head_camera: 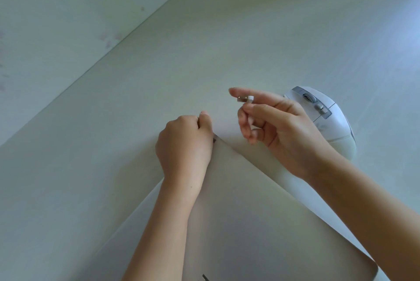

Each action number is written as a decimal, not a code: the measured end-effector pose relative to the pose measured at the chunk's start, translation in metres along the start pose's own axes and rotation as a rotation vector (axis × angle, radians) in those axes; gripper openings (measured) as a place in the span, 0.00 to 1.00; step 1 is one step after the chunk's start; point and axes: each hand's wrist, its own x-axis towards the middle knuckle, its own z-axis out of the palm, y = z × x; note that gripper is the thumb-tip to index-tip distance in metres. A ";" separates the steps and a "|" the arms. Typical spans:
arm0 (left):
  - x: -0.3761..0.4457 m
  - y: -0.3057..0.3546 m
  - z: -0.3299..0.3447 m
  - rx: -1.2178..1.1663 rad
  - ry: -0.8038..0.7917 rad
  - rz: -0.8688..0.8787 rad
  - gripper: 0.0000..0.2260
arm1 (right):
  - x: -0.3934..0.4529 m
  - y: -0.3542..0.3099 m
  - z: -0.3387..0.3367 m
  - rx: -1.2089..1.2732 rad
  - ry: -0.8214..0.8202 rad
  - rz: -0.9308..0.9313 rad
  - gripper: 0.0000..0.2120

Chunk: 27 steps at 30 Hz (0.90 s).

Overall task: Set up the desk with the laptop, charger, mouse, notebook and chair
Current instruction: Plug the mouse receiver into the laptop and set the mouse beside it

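At mid-frame, the left hand (185, 142) gripped the closed laptop (250, 212) corner on the table (91, 167); the right hand (276, 129) pinched a small plug (246, 98), mouse (327, 119) behind. Likely plugging in next, needing port alignment.

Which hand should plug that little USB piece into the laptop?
Right, probably. The right hand already pinches the USB piece above the laptop, near its far corner. The left hand grips that corner, so it can steady the laptop. The port itself is not clearly visible.
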 end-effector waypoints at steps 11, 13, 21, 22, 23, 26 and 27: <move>-0.001 0.000 0.000 -0.065 -0.002 0.013 0.23 | 0.000 0.003 -0.005 -0.162 0.058 -0.083 0.10; -0.002 0.000 -0.001 -0.068 -0.008 0.016 0.24 | -0.001 0.002 -0.006 -0.186 0.066 -0.099 0.08; 0.002 -0.001 -0.010 -0.054 -0.029 -0.009 0.24 | -0.006 -0.002 -0.011 -0.264 0.081 -0.115 0.07; 0.001 -0.001 -0.011 -0.062 -0.044 -0.013 0.24 | -0.007 -0.002 -0.011 -0.271 0.085 -0.111 0.08; 0.000 -0.001 -0.011 -0.064 -0.049 -0.010 0.25 | -0.008 -0.003 -0.010 -0.274 0.091 -0.103 0.08; -0.003 0.000 -0.016 -0.092 -0.022 0.009 0.26 | -0.014 -0.006 -0.007 -0.242 0.116 -0.046 0.08; -0.003 0.001 -0.019 -0.113 -0.010 0.010 0.26 | -0.016 -0.007 -0.005 -0.215 0.127 -0.019 0.08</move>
